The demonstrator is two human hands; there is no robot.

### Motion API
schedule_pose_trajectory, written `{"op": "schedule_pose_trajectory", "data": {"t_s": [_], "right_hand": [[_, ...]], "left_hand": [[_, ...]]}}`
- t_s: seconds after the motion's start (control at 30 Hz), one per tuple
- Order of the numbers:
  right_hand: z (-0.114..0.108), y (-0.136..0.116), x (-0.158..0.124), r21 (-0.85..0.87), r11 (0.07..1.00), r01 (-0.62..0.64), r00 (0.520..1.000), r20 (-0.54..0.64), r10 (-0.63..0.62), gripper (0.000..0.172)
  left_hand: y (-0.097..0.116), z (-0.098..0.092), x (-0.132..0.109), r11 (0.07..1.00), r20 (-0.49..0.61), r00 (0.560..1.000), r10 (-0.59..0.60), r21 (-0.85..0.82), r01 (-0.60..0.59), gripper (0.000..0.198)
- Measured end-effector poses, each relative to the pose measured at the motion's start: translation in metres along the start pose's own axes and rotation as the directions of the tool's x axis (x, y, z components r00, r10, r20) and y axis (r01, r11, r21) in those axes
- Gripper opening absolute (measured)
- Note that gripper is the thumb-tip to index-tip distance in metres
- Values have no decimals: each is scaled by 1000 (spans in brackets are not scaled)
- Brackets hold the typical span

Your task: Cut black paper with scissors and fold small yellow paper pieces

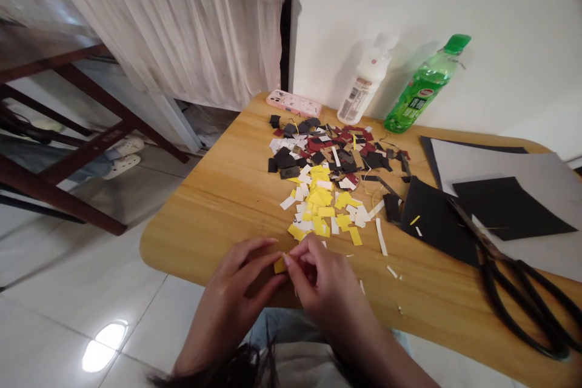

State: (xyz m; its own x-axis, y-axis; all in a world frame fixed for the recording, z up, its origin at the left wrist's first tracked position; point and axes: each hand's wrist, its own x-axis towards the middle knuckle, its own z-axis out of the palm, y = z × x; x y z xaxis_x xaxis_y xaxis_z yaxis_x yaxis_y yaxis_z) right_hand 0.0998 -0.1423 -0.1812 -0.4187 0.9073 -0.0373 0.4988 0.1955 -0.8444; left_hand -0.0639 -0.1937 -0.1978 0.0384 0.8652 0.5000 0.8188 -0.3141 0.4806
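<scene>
Near the front edge of the wooden table point(204, 224), my left hand point(240, 288) and my right hand point(325, 282) meet around a small yellow paper piece point(279, 265). Thumb and fingers of my left hand close on its left side, and my right hand pinches its right edge. Just beyond my fingers lies a heap of yellow and white paper pieces point(321, 197). Behind that heap are black, dark red and brown scraps point(336, 148).
Large scissors point(504, 260) rest at the right by black sheets point(513, 206) and a grey sheet point(545, 170). A pink phone point(294, 103), a white bottle point(366, 85) and a green bottle point(425, 91) stand or lie at the back. A dark wooden chair point(91, 145) is at left.
</scene>
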Motion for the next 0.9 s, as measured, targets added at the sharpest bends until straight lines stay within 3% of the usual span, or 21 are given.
{"op": "schedule_pose_trajectory", "data": {"t_s": [0.13,0.23,0.3,0.43,0.7,0.83,0.9], "right_hand": [[-8,0,1,-181,980,77,994,-62,-90,10],[-33,6,13,-219,972,81,989,-104,-106,11],[-54,12,26,-341,937,78,980,-146,-135,13],[-79,25,51,-497,866,53,990,-87,-111,14],[-81,33,58,-395,917,57,996,-44,-80,6],[-92,17,52,-262,964,48,999,8,-48,7],[-93,4,50,-150,986,78,993,104,-63,9]], "left_hand": [[0,1,0,1000,-22,1000,-15,-13,14,25],[-1,2,0,999,-33,999,-34,-41,33,20],[-3,1,0,997,-12,1000,-23,-68,22,16],[-8,-1,-1,997,58,998,13,-72,-9,17],[-6,-1,2,997,39,999,22,-73,-19,15],[-2,0,4,997,22,1000,1,-75,1,17],[0,1,4,997,-12,1000,-10,-75,9,20]]}}
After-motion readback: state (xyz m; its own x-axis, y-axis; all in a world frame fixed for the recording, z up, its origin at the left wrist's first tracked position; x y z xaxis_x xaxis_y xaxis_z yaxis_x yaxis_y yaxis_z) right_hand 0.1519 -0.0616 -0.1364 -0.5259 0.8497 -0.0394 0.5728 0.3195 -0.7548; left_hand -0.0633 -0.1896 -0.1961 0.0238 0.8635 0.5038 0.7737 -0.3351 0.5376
